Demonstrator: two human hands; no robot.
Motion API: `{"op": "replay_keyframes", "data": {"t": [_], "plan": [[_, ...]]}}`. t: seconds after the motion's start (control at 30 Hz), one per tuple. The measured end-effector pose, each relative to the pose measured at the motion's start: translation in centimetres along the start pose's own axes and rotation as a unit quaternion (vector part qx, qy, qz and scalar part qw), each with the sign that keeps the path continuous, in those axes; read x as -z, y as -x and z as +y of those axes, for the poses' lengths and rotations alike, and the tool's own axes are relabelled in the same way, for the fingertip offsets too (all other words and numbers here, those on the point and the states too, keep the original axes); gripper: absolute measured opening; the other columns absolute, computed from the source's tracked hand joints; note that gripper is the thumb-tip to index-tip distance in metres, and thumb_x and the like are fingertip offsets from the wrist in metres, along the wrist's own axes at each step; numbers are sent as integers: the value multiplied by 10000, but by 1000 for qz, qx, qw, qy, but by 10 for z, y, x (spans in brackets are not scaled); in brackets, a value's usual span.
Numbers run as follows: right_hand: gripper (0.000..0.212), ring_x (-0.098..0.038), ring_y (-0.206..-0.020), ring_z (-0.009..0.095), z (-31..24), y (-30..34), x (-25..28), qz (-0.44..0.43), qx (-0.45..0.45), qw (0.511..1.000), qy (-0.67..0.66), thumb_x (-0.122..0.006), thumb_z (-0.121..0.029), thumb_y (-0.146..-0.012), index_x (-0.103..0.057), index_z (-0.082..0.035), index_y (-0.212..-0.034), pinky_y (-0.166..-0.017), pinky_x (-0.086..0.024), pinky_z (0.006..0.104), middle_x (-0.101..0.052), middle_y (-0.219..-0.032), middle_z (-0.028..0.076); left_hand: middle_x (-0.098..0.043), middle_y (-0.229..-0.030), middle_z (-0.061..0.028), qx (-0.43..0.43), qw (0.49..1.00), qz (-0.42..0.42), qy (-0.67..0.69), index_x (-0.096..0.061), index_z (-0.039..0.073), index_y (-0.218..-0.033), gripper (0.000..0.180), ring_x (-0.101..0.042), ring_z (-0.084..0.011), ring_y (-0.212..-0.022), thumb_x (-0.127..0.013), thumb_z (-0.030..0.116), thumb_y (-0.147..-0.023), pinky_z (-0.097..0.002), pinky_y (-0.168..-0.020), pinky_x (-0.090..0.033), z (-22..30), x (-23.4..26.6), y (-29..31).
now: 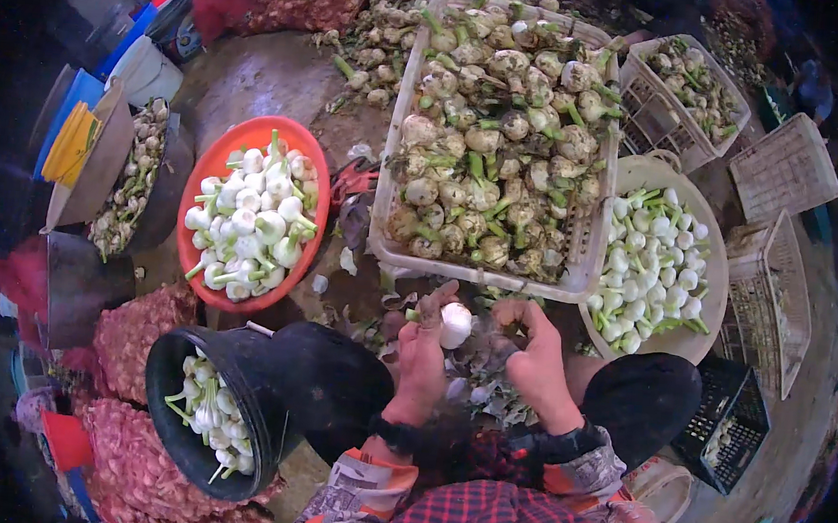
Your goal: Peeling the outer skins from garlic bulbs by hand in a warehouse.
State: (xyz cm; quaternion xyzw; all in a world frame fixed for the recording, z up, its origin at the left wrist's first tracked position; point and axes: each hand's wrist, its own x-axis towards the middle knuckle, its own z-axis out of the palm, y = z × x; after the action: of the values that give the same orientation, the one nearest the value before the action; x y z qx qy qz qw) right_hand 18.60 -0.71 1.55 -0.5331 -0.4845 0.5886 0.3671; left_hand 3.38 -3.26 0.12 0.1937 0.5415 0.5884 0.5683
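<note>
My left hand (419,367) is closed around a garlic bulb (455,326), white and clean, with a short green stem stub poking out on its left. To the right of the bulb, a little apart from it, is my right hand (542,365), its thumb and fingers curled together; what lies between them, if anything, is hidden. Just beyond both hands stands a pale plastic crate (481,275) heaped with soil-stained, unpeeled garlic. Shed garlic skins (493,388) lie on the floor beneath my hands, between my knees.
Cleaned garlic fills a red basin (189,257) on the left, a beige basin (719,282) on the right and a tilted black bucket (164,409) by my left knee. Red mesh sacks (147,330) lie behind the bucket. More crates (785,166) stand at the right.
</note>
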Motion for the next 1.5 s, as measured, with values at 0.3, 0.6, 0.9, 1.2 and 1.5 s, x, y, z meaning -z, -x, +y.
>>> {"op": "replay_keyframes", "data": {"t": [0.3,0.6,0.9,1.2,1.5], "plan": [[419,-655,-904,310,-29,5,-5,-43,106,986,125,-590,59,-717,-632,-2,-1130,-829,-516,367,-674,-990,154,-596,-1122,-32,-69,996,-12,-51,-566,25,-1322,421,-550,-122,-991,-486,327,-1040,-261,-877,-449,3,-4,3],[216,-622,-764,424,-32,1,-8,-129,28,969,210,-596,-22,-739,-686,-5,-935,-681,-497,446,-636,-822,243,-603,-1041,-67,-227,957,-41,-177,-619,-28,-1201,316,-567,-149,-950,-543,206,-1003,-292,-854,-457,8,-1,5],[115,-598,-670,446,-35,3,-10,-126,55,965,225,-622,-69,-748,-654,16,-818,-601,-479,441,-591,-706,256,-680,-948,-158,-288,928,-79,-221,-659,-63,-1084,328,-656,-239,-811,-590,237,-972,-326,-752,-512,10,10,-1],[188,-658,-748,275,10,9,-9,-73,20,985,153,-595,-34,-794,-649,17,-966,-688,-513,354,-680,-836,147,-454,-1440,-240,9,926,-175,336,-370,6,-1449,596,-422,-330,-1366,-320,442,-1046,-458,-1168,-285,22,10,-8],[305,-634,-951,142,-47,16,1,-169,-143,964,-144,-632,-111,-929,-618,38,-1195,-840,-518,306,-683,-1058,76,-521,-1404,-169,-38,981,-169,88,-394,-6,-1451,680,-450,-242,-1330,-419,513,-1012,-382,-1082,-367,18,1,-1]]}}
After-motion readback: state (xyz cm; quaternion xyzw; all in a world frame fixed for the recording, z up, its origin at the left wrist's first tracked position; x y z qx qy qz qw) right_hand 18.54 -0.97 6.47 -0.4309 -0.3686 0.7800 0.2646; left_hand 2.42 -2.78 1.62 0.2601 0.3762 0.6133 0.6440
